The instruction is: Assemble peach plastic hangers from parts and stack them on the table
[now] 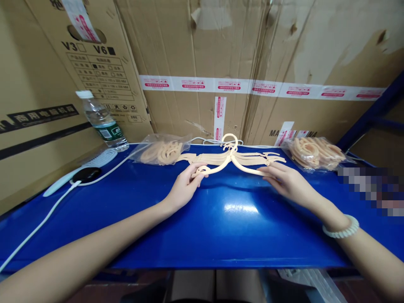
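A cream plastic clothes hanger (217, 168) is held up over the blue table, its hook (231, 138) pointing upward. My left hand (186, 184) is closed around the end of its left arm, where a curled loop shows between thumb and fingers. At the other side, my right hand (285, 181) pinches the end of the right arm. Behind the held hanger lies a stack of similar cream hangers (210, 159), their hooks toward the back. Parts of this stack are hidden by my hands and the held hanger.
Clear plastic bags of cream parts lie at the left (160, 150) and right (315, 153). A water bottle (105, 124), a hairbrush (94, 162), a black disc (86, 174) and a white cable (47, 216) are at left. Cardboard boxes (195, 50) wall the back of the blue table (202, 235).
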Motion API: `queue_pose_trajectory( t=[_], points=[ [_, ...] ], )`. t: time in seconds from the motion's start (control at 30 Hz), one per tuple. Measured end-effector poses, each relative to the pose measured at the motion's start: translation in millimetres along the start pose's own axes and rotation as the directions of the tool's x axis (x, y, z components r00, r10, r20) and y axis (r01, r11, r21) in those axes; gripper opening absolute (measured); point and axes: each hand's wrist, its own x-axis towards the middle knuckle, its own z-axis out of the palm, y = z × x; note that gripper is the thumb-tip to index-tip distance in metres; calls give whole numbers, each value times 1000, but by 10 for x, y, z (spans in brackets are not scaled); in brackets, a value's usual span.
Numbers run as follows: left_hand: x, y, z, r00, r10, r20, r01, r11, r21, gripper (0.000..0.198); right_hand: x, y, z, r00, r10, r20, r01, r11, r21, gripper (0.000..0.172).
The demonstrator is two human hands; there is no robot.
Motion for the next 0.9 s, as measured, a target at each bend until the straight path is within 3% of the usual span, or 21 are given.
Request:
queue_pose_trajectory(
  t=[0.13,0.27,0.4,0.5,0.6,0.73,0.83,0.9],
  points=[
    [14,-2,-3,999,-29,-41,25,996,-82,39,20,-68,8,992,-104,-66,82,959,-271,23],
    [16,16,3,998,-35,-44,30,992,-119,37,-19,-145,10,989,-73,-132,-16,822,-570,30],
    [11,41,12,998,-33,-59,25,991,-132,35,-65,-194,24,984,-68,-164,-66,718,-693,41],
    [3,62,20,998,-19,-57,10,989,-149,34,-68,-212,47,984,-61,-166,-75,708,-702,39],
    [-4,84,26,998,-7,-63,-4,985,-174,32,-46,-228,76,983,-36,-178,-79,798,-598,44],
    [-1,94,32,996,-28,-88,8,974,-226,33,-4,-219,109,956,14,-294,-96,959,-266,46],
    [4,93,40,994,-65,-93,39,964,-264,35,13,-158,114,919,153,-363,-155,988,25,38],
    [4,95,46,993,-79,-90,51,960,-274,36,14,-103,103,902,283,-327,-215,950,229,34]
  ],
)
